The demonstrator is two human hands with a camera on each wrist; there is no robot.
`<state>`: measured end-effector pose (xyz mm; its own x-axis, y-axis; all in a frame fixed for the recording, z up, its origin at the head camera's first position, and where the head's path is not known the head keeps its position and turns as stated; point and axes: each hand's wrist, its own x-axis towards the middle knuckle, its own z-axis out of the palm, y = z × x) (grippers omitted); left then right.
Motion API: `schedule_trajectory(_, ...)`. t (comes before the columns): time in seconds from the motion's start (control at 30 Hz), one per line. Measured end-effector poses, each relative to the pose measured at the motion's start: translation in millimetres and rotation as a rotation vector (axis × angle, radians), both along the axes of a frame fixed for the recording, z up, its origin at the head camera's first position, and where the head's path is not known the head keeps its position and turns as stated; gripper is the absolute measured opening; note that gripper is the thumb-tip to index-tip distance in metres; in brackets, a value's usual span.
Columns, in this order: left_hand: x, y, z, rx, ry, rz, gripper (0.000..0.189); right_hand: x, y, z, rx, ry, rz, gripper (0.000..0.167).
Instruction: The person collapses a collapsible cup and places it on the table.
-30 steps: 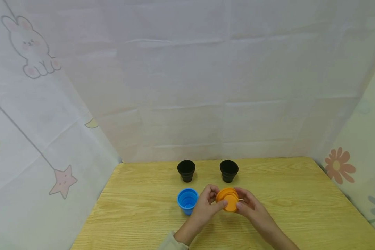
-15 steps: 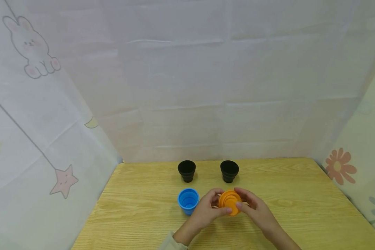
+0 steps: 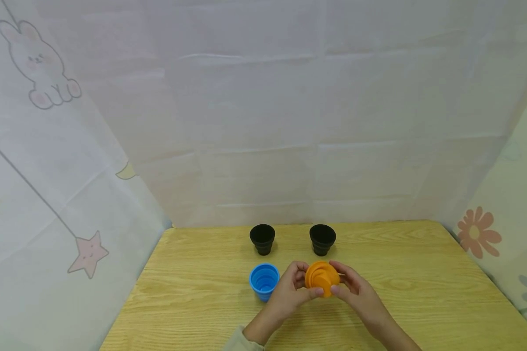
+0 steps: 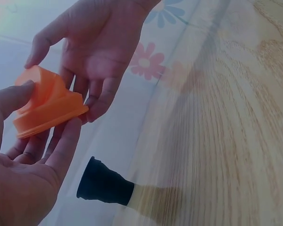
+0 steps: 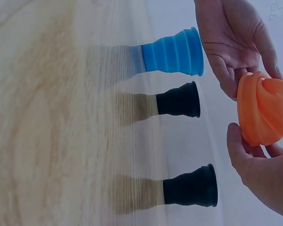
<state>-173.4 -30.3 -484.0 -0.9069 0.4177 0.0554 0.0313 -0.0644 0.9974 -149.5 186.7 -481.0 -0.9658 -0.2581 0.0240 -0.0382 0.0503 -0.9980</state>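
An orange collapsible cup (image 3: pixel 322 279), partly folded and twisted out of shape, is held above the table between both hands. My left hand (image 3: pixel 285 298) grips it from the left, thumb on the base and fingers at the rim. From the other side my right hand (image 3: pixel 361 298) pinches it the same way. In the left wrist view, the base of the orange cup (image 4: pixel 49 101) sits skewed over its wide rim. The right wrist view shows diagonal folds in the wall of the orange cup (image 5: pixel 264 113). A blue collapsible cup (image 3: pixel 264 282) stands upright just left of my left hand.
Two black collapsible cups stand upright farther back: one black cup (image 3: pixel 262 240) behind the blue one, the other black cup (image 3: pixel 322 240) behind the hands. The wooden table (image 3: pixel 193 292) ends at a printed cloth backdrop (image 3: pixel 254 122).
The orange cup first tilted, its base moving down and right, then tipped back with its base pushed up and skewed. Both hands kept their hold; the other cups stayed put.
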Motion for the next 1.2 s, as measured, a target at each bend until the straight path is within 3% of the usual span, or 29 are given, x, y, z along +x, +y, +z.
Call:
schedule_trajectory(0.3,-0.1,-1.7,0.7,0.013,-0.036,-0.045,0.055,-2.2,1,-3.4,0.007,0.075,0.018,0.053)
schedule_trajectory(0.57,-0.5,-7.3,2.9,-0.041,-0.017,-0.071,0.053,-5.4,7,-5.3,-0.042,0.236,0.098,0.052)
schedule_trajectory(0.87,-0.6,-9.8,5.8,-0.089,0.02,-0.095,0.06,-6.2,10,-4.4,-0.021,0.399,0.152,0.054)
schedule_trajectory(1.0,-1.3,-10.2,4.0,-0.052,0.035,-0.086,0.06,-4.8,9,-3.9,-0.084,0.37,0.179,0.058)
schedule_trajectory(1.2,-1.8,-8.6,1.3,0.032,0.054,-0.077,0.062,-1.7,8,-5.0,-0.137,0.225,0.171,0.061)
